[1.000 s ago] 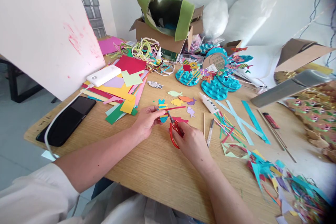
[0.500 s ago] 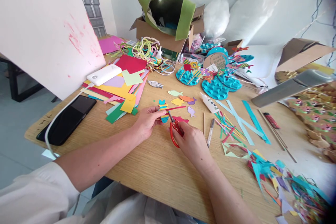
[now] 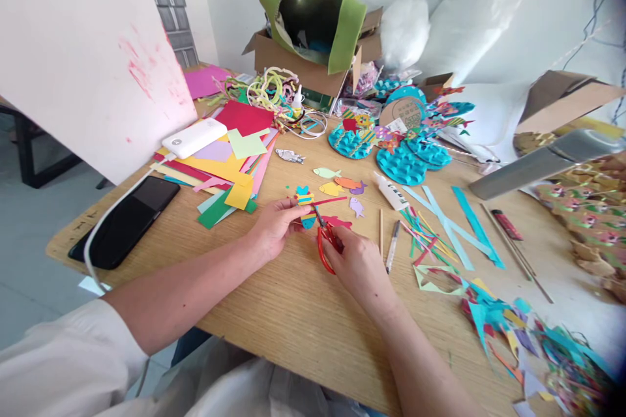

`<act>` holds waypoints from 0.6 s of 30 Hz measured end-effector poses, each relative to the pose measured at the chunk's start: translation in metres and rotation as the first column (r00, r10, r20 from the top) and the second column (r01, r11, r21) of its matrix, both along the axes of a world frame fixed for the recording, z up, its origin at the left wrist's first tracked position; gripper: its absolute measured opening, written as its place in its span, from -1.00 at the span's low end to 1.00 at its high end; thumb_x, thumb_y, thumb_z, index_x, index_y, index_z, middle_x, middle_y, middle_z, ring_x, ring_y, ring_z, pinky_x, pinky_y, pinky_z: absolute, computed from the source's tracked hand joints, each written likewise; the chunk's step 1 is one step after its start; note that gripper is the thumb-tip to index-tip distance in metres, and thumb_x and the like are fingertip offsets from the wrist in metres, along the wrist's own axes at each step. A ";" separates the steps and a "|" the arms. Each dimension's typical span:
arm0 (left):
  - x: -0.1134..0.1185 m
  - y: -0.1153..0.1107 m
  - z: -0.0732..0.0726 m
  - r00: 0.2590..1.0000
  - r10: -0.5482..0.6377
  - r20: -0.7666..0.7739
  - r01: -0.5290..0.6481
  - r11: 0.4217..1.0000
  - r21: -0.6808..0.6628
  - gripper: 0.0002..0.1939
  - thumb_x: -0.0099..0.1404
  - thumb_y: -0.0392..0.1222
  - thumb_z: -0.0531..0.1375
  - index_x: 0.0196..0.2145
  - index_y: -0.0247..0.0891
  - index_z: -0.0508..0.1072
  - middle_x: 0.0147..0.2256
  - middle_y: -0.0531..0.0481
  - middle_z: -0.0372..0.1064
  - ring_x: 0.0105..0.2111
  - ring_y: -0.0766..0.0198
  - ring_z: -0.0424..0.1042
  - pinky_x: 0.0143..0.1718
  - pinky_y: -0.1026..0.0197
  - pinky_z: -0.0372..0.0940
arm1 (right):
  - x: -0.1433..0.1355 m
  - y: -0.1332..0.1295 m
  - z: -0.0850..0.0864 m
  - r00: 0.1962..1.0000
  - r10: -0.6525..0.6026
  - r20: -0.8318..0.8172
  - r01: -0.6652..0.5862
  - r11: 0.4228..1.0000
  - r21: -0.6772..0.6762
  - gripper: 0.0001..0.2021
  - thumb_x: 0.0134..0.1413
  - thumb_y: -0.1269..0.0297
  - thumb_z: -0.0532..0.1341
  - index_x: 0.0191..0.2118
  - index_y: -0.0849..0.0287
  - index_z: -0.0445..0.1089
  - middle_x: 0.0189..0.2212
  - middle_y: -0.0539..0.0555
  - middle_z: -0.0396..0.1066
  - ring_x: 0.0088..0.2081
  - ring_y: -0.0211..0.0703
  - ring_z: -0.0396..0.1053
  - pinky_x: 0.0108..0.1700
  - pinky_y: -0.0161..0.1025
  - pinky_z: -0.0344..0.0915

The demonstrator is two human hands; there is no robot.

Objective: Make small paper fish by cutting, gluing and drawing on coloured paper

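Note:
My left hand (image 3: 278, 225) pinches a blue paper fish (image 3: 308, 222) with yellow stripes across it. A thin red paper strip (image 3: 332, 201) lies over the fish and sticks out to the right. My right hand (image 3: 359, 257) grips red-handled scissors (image 3: 323, 242), fingers in the loops, with the blades at the strip beside the fish. Whether the blades touch the strip, I cannot tell. Just beyond my hands lie paper fish: a green one (image 3: 327, 173), a yellow one (image 3: 332, 189), an orange one (image 3: 345, 182) and a lilac one (image 3: 357, 207). A dark pink fish (image 3: 337, 221) is partly hidden behind the scissors.
Coloured paper sheets (image 3: 244, 118), a power bank (image 3: 194, 137) and a phone (image 3: 127, 221) lie left. A glue bottle (image 3: 391, 191), a pen (image 3: 392, 246), thin paper strips (image 3: 430, 234) and paper scraps (image 3: 528, 339) lie right. Blue egg-tray pieces (image 3: 401, 165) stand behind; a grey flask (image 3: 542, 163) lies far right.
Almost nothing differs. Both hands, the fish, the strip and the scissors hold nearly the same place; the view has shifted very slightly.

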State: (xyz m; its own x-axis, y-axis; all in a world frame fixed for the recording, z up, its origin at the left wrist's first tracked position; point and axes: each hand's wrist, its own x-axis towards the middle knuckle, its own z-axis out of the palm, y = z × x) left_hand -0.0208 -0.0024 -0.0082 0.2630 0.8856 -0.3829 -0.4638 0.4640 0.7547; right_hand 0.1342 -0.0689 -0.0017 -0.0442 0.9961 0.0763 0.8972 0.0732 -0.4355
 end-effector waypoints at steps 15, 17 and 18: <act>-0.001 0.002 -0.003 1.000 -0.013 -0.006 0.013 1.000 0.011 -0.88 -0.02 -0.31 0.40 -0.45 -0.34 0.59 -0.47 -0.01 0.48 -0.51 0.40 0.38 -0.50 0.35 0.23 | 0.000 0.000 -0.001 0.999 -0.006 -0.040 0.007 1.000 0.020 -0.71 0.23 0.13 0.10 -0.50 0.11 0.21 -0.60 -0.02 0.29 -0.57 -0.23 0.20 -0.45 -0.32 0.00; -0.001 0.002 -0.003 1.000 -0.013 -0.008 0.013 1.000 0.012 -0.88 -0.02 -0.31 0.40 -0.44 -0.34 0.59 -0.47 -0.01 0.48 -0.51 0.40 0.39 -0.49 0.35 0.23 | 0.000 0.000 -0.001 0.999 -0.007 -0.035 0.008 1.000 0.023 -0.72 0.23 0.14 0.11 -0.49 0.12 0.24 -0.60 -0.01 0.32 -0.57 -0.22 0.22 -0.45 -0.32 0.01; -0.001 0.002 -0.003 1.000 -0.013 -0.006 0.013 1.000 0.012 -0.88 -0.02 -0.31 0.40 -0.44 -0.34 0.59 -0.47 -0.01 0.49 -0.51 0.40 0.39 -0.49 0.35 0.23 | 0.000 0.000 -0.001 0.999 -0.008 -0.031 0.009 1.000 0.024 -0.72 0.23 0.15 0.11 -0.49 0.12 0.26 -0.59 0.00 0.33 -0.56 -0.22 0.24 -0.45 -0.32 0.02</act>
